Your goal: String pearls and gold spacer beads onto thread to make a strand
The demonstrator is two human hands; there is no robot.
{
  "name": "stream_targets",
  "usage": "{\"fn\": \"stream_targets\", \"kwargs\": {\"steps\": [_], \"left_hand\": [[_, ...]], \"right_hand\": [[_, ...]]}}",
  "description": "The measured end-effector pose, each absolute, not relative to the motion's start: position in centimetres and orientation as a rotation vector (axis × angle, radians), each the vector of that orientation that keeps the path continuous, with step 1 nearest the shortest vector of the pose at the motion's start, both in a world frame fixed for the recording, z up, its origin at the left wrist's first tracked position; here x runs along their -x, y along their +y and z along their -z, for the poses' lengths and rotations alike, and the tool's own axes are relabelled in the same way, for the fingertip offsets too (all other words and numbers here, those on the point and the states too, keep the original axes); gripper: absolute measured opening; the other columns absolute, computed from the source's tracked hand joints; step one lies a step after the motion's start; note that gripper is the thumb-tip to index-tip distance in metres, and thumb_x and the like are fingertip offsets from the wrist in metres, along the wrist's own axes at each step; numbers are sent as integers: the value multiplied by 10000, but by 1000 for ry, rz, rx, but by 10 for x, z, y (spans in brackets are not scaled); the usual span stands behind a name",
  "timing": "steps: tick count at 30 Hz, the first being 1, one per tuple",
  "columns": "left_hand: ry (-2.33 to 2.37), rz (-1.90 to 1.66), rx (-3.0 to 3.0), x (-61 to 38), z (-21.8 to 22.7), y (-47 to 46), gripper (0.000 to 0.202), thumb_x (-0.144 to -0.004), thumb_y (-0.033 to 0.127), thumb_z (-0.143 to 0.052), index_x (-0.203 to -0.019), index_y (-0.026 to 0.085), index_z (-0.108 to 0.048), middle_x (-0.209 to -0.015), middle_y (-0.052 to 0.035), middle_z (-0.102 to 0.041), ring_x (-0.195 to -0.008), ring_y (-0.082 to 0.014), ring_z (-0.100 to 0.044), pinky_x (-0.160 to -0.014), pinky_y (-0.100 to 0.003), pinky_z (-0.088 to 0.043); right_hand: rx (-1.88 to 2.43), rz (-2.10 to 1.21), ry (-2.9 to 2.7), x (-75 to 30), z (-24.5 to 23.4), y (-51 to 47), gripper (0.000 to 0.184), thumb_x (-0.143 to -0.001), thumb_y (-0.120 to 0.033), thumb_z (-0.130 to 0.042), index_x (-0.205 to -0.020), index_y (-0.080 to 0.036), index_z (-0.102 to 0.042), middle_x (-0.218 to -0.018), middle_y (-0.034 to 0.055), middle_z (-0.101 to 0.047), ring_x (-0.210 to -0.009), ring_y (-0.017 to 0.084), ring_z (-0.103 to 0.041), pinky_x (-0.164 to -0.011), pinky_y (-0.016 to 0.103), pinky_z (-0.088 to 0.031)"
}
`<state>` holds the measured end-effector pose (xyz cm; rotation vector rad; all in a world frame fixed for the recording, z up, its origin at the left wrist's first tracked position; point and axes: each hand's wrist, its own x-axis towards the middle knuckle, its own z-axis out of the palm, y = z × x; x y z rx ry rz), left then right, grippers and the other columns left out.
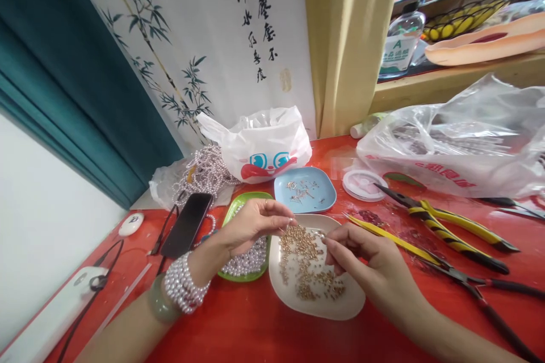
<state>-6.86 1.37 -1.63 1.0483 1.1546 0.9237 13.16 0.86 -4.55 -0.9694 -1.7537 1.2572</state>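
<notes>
Many small shiny gold beads (300,243) lie loose in the rounded cream tray (340,307), much left I'd judge; left hand (251,222) and right hand (370,250) pinch closed, contents unclear

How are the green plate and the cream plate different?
The green plate holds pale shiny beads; the cream plate holds mostly gold beads. The green plate's beads are packed close, while the cream plate's spread out with bare patches between. Both plates lie on the red table.
</notes>
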Motion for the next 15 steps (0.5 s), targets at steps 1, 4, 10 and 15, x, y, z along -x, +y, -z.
{"fn": "stream_targets", "kwargs": {"steps": [1,4,10,15], "left_hand": [[1133,-931,-1010,66,19,13,142,-607,171,-706,-721,117,-641,-721,-46,-637,-628,-88,-553,-598,-220,-425],[1096,-956,-932,63,24,12,151,-589,160,-723,-713,120,-646,-710,-39,-635,-631,-87,-557,-585,-208,-425],[1154,-1000,-918,62,26,12,133,-565,149,-736,-681,132,-672,-696,-23,-634,-605,-66,-533,-590,-204,-413],[1181,-1014,-933,62,26,12,127,-558,157,-736,-674,147,-686,-682,-16,-633,-614,-73,-529,-601,-214,-411]], "right_hand": [[978,-1220,-1781,-131,46,8,195,-794,-301,-474,-652,-179,-527,-532,-8,-551,-463,104,-509,-450,220,-422],[1001,-1173,-1805,-131,45,7,199,-793,-288,-463,-631,-184,-511,-516,-11,-538,-453,102,-493,-439,219,-413],[1002,-1183,-1784,-132,46,8,193,-800,-291,-449,-646,-186,-500,-531,-7,-541,-469,109,-516,-458,230,-431],[1019,-1183,-1800,-132,48,9,196,-799,-296,-440,-653,-180,-502,-535,-2,-539,-474,114,-513,-455,236,-434]]}}
